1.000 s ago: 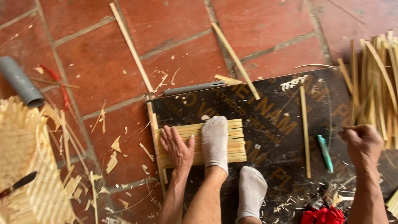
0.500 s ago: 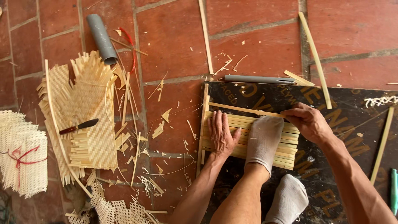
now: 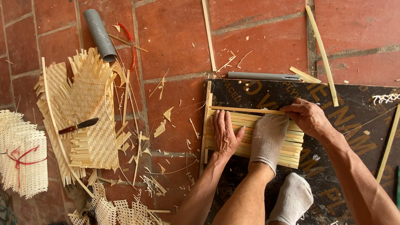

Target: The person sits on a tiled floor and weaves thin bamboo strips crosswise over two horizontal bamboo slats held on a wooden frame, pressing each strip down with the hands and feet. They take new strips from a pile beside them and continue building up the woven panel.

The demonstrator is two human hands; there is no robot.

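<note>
A row of flat bamboo strips (image 3: pixel 246 125) lies side by side on a dark board (image 3: pixel 354 137). My left hand (image 3: pixel 225 133) presses flat on the strips' left end, fingers spread. A foot in a white sock (image 3: pixel 267 139) pins the strips in the middle. My right hand (image 3: pixel 306 116) rests at the upper right of the row, fingers pinching the end of the topmost strip (image 3: pixel 246 110). One upright strip (image 3: pixel 205 125) runs along the row's left edge. A second socked foot (image 3: pixel 291 200) sits lower on the board.
Left on the red brick floor lie a woven bamboo mat (image 3: pixel 89 121) with a small knife (image 3: pixel 78 125) on it, a grey tube (image 3: pixel 100 34), white woven bundles tied with red string (image 3: pixel 23 160), and scattered shavings. A grey rod (image 3: pixel 262 76) and loose long strips (image 3: pixel 321 50) lie by the board's top edge.
The view has shifted only slightly since half a second ago. A second ago my right hand was far off to the right; it has come to the strip row's top right.
</note>
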